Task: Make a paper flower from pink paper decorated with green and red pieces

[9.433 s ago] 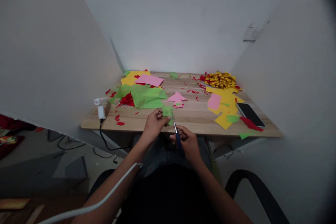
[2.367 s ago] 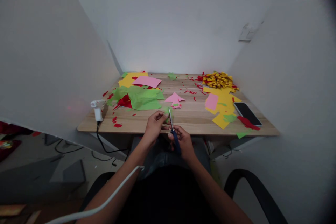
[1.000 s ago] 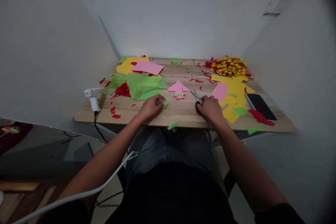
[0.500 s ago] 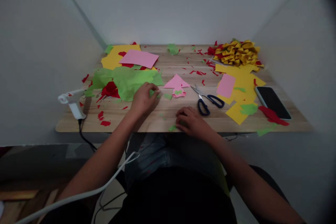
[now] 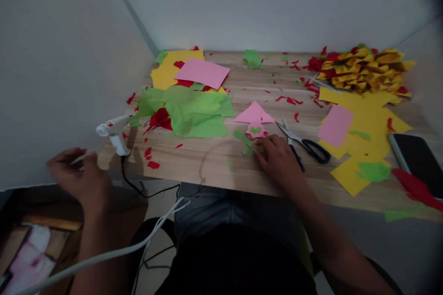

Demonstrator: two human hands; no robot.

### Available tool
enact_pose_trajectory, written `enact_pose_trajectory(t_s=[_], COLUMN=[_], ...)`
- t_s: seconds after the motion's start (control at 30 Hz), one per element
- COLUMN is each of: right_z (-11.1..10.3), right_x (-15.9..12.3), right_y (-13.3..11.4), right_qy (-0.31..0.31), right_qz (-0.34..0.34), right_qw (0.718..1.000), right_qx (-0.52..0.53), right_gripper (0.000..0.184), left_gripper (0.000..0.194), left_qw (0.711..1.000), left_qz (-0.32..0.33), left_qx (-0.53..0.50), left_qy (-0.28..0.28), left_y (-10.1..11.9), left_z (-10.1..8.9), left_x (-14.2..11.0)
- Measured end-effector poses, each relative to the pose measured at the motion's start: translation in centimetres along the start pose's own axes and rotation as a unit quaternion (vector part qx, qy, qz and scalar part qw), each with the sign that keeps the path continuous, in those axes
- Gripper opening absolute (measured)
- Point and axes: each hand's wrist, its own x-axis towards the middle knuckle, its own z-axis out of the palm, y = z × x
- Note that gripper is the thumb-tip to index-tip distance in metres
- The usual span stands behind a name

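At the table's left end, my left hand point(image 5: 81, 177) is raised off the front edge, beside the white glue gun point(image 5: 119, 136). A thin whitish piece point(image 5: 83, 156) is pinched in its fingers; blur hides what it is. My right hand point(image 5: 278, 161) rests on the table with bent fingers apart, holding nothing that I can see. Just right of it lie the scissors point(image 5: 304, 143), blades spread. By its fingertips sits a small pink paper cutout point(image 5: 256, 130) with green bits on it, below a pink paper triangle point(image 5: 255, 113). Green scraps point(image 5: 243, 138) lie just left of it.
Green crepe paper point(image 5: 197, 110) and a pink sheet point(image 5: 202, 72) lie on the left. A yellow ruffled paper bundle point(image 5: 370, 71), yellow sheets point(image 5: 367, 120) and a phone point(image 5: 417, 161) are on the right. Red scraps are scattered about. The gun's black cord point(image 5: 134, 186) hangs over the edge.
My right hand cut green paper with the scissors, then laid them on the table. My left hand let go of the green piece and moved far left past the glue gun. The view has shifted.
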Motion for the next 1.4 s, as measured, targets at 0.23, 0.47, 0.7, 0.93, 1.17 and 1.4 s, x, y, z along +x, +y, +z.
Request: enact_pose_trajectory(t_s=[0.23, 0.47, 0.7, 0.93, 1.17, 1.4], right_z=[-0.5, 0.7, 1.1, 2.3, 5.0, 4.8], right_x=[-0.3, -0.3, 0.4, 2.8, 3.4, 3.2], right_y=[-2.4, -4.5, -6.7, -11.1, -13.7, -12.1], right_qy=[0.117, 0.078, 0.056, -0.051, -0.037, 0.065], right_qz=[-0.005, -0.026, -0.055, -0.075, 0.133, 0.278], right_qw=[0.987, 0.978, 0.967, 0.907, 0.714, 0.64], right_qx=[0.109, 0.193, 0.24, 0.411, 0.687, 0.713], right_gripper=[0.012, 0.011, 0.01, 0.015, 0.026, 0.039], left_gripper=[0.043, 0.029, 0.043, 0.044, 0.016, 0.015], left_qw=[0.985, 0.987, 0.996, 0.988, 0.921, 0.894], left_qz=[-0.164, -0.158, -0.042, 0.081, 0.312, 0.351], left_qx=[0.016, -0.04, -0.081, -0.104, 0.0, 0.001], left_qy=[-0.054, 0.002, 0.022, -0.083, -0.232, -0.278], left_y=[-1.3, -2.8, 2.0, 10.7, 15.3, 17.4], left_z=[4.1, 4.0, 1.2, 3.8, 7.0, 9.3], left_x=[0.4, 1.0, -1.0, -7.3, -13.1, -15.6])
